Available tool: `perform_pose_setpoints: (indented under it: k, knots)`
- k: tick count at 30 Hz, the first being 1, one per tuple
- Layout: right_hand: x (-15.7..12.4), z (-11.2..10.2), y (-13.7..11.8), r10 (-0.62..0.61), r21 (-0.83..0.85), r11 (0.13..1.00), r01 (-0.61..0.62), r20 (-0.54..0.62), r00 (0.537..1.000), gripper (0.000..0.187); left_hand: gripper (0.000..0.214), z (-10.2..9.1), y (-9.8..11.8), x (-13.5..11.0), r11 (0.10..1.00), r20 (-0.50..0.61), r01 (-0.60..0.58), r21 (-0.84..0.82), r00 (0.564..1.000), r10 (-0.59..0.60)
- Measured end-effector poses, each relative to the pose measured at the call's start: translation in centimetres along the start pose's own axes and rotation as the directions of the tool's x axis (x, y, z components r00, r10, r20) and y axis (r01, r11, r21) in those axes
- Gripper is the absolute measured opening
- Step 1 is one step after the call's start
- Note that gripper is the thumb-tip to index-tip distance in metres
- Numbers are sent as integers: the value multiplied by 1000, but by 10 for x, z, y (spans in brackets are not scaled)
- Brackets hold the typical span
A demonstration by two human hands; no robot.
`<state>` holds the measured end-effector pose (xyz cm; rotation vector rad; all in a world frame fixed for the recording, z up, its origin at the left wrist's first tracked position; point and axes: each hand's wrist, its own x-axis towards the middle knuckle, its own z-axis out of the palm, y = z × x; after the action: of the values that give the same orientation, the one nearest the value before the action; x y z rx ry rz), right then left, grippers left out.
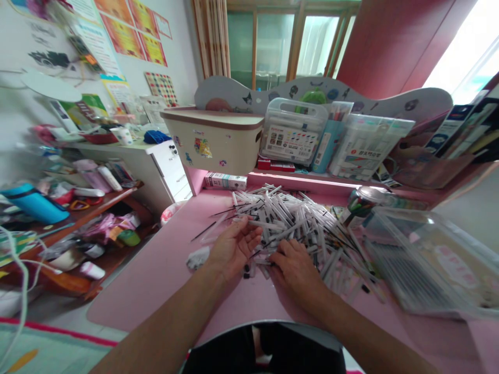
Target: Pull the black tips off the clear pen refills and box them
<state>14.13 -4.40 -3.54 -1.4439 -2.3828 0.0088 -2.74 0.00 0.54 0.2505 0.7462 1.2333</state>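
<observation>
A heap of white and clear pen barrels (290, 210), mixed with thin dark refills and small black caps, covers the middle of the pink desk (156, 275). My left hand (234, 244) is turned palm up at the heap's left front, fingers curled. A whitish pen barrel (268, 225) sticks out to the right from its thumb and fingers. My right hand (294, 265) lies palm down on the near edge of the heap, with its fingers bent around something hidden beneath them. Loose black caps (246, 271) lie between the hands.
At the right stands a clear plastic box (429, 259) with rows of thin grey sticks, beside a jar (364, 202). The shelf behind holds a beige bin (218, 140) and marker cases (292, 132). A crumpled whitish thing (198, 258) sits by my left wrist.
</observation>
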Motion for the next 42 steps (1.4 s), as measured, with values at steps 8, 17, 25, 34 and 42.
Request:
perform_pose_setpoints:
  k: [8, 17, 25, 34, 42]
  knots:
    - [3, -2, 1, -13, 6, 1000, 12, 23, 1000, 5, 24, 1, -1, -1, 1000, -1, 19, 15, 1000, -19]
    - [3, 3, 8, -83, 108, 990, 94, -102, 991, 9, 22, 1, 0, -2, 1000, 14, 10, 29, 1000, -11]
    - [4, -13, 22, -110, 243, 956, 167, -228, 967, 13, 9, -2, -1, 0, 993, 49, -18, 112, 999, 12]
    - [0, -23, 37, 282, 600, 796, -79, -253, 925, 7, 9, -1, -3, -3, 987, 52, -27, 158, 998, 19]
    - [-3, -26, 37, 341, 716, 694, -74, -236, 910, 15, 12, -3, -8, -2, 985, 81, -17, 172, 997, 3]
